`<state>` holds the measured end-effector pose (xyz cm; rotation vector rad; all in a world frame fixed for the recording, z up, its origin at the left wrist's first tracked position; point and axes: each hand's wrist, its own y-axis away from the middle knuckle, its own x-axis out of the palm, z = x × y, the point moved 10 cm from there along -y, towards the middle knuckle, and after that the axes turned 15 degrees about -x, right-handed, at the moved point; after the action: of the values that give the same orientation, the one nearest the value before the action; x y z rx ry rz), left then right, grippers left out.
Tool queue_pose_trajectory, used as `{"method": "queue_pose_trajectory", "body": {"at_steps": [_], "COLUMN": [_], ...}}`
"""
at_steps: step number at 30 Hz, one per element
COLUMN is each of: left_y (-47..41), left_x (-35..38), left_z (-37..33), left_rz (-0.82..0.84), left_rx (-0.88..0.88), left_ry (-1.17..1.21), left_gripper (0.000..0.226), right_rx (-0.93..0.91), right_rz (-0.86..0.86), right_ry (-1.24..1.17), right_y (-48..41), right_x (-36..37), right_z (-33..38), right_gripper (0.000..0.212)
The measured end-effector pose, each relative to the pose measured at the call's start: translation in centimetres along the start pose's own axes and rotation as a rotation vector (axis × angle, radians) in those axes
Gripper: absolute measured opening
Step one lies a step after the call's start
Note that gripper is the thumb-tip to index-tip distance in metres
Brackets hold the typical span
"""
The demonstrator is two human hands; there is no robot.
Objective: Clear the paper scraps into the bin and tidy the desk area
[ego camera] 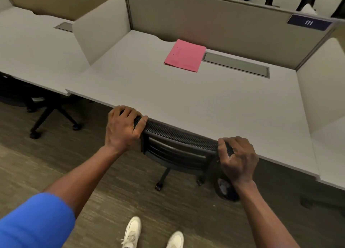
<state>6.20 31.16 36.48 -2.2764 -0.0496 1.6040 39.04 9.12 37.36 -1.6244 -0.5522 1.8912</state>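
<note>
Grey desk (214,102), pink folder (184,55) long axis pointing away, slightly right

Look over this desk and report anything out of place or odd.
Little stands out. A pink folder lies slightly askew near the back of the desk. No scraps show on top. Both hands grip the chair back, which is tucked against the desk edge.

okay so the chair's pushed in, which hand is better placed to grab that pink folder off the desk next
Right, though only narrowly. The pink folder lies far back and sits closer to the right hand than the left hand. Both grip the chair back, so either must let go first.
</note>
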Motion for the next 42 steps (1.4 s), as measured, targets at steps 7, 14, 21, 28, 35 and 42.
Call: {"method": "queue_pose_trajectory", "body": {"at_steps": [7, 14, 21, 28, 35, 42], "left_y": [-1.8, -2.9, -3.2, -3.0, -2.6, -3.7], "left_x": [0.9, 1.4, 1.7, 1.6, 1.3, -2.6], "left_z": [-2.0, -2.2, -2.2, -2.3, -2.9, -5.3], "left_rz": [0.044, 0.026, 0.008, 0.0, 0.095, 0.085], "left_rx": [0.039, 0.049, 0.047, 0.045, 0.06, 0.207], "left_ry": [-0.035, -0.008, -0.002, -0.003, -0.084, -0.182], "left_gripper": [0.055, 0.054, 0.054, 0.055, 0.06, 0.086], "right_rx": [0.029, -0.006, 0.0, 0.027, 0.07, 0.054], "right_rz": [0.014, 0.015, 0.012, 0.052, 0.175, 0.208], "right_ry": [0.02, 0.058, 0.027, 0.023, 0.03, 0.088], "right_y": [-1.3, -2.0, -2.3, -2.4, -2.1, -3.1], "right_x": [0.7, 0.7, 0.5, 0.5, 0.6, -1.9], "right_z": [-2.5, -2.5, -2.4, -2.4, -2.5, -1.1], "right_gripper": [0.054, 0.064, 0.067, 0.062, 0.071, 0.078]}}
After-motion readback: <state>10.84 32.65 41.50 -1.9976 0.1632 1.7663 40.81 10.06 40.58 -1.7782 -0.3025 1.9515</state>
